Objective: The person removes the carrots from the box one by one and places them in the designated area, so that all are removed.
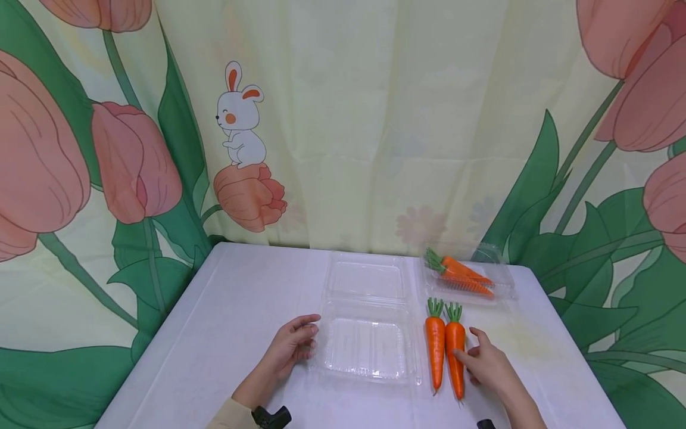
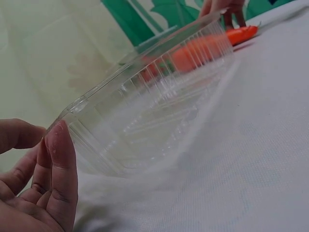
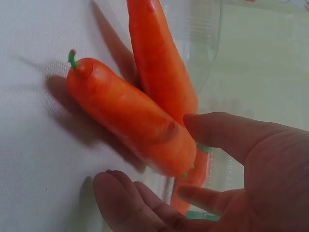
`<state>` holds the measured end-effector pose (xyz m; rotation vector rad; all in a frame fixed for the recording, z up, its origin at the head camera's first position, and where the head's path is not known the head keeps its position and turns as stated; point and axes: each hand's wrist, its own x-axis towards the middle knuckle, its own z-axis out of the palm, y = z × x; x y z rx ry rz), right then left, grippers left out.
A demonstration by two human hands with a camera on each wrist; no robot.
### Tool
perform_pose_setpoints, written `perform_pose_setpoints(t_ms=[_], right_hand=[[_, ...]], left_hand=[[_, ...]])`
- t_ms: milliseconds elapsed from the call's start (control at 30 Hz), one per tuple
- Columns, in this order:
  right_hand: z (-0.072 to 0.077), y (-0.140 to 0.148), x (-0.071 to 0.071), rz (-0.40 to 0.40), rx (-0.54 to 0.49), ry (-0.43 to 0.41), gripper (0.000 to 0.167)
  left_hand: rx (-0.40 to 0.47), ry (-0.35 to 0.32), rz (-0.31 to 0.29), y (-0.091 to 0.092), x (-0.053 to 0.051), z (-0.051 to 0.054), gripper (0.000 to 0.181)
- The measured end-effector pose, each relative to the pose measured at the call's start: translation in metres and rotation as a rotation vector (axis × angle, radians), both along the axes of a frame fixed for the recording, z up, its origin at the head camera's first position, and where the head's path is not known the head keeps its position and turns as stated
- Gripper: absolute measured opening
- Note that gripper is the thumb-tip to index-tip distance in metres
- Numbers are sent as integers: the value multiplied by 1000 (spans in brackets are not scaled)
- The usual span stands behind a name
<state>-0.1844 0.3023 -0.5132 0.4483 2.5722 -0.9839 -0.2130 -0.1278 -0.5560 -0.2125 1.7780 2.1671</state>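
Note:
A clear plastic clamshell box (image 1: pixel 370 372) lies with its lid (image 1: pixel 367 280) folded back behind it. At its left rim, my left hand (image 1: pixel 292 348) pinches the edge between thumb and fingers, as the left wrist view shows. Two orange carrots with green tops, a left carrot (image 1: pixel 436 348) and a right carrot (image 1: pixel 455 357), lie side by side just right of the box. Around the right carrot my right hand (image 1: pixel 490 366) is spread, thumb over its upper side and fingers off to its right. Whether the thumb touches it, I cannot tell.
Behind the two carrots, at the table's back right, stands another clear box (image 1: pixel 504 283) with carrots (image 1: pixel 463 273) inside. A white cloth covers the table (image 1: pixel 214 333). A curtain (image 1: pixel 343 119) printed with tulips and a rabbit hangs behind it.

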Motion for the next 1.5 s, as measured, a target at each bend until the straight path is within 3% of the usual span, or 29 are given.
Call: perform_pose_setpoints(t_ms=[267,500,667,800,933,1033,1133,1233,1367,1500], right_hand=[[2,12,-1,56,50,11,84],[-1,36,-7,55,-56,31,81],[-11,61,-21,-79,-238,64,76],[-19,81,-31,-269,-527,80,74],[-22,93,-40,-512,-837,121,69],[-21,95,-44,-639,-982,160,69],[-18,99,-48,-670,-1068,182,75],[-12,103,-52,-634,-1105,188,84],[-4,106,-58,-587,-1102,187,86],[0,105,-65,-605,-1077,178,80]], left_hand=[[-10,10,20,-5,1,1,42],[-20,7,52,-18,2,3,45],[-30,10,106,-32,2,4,44],[-33,5,137,-41,1,4,43],[-33,-2,181,-48,1,5,41],[-43,-5,204,-54,0,6,41],[-58,-8,223,-60,0,6,40],[-67,-16,251,-67,0,7,39],[-74,-32,281,-78,0,8,39],[-84,-41,292,-89,1,9,40]])
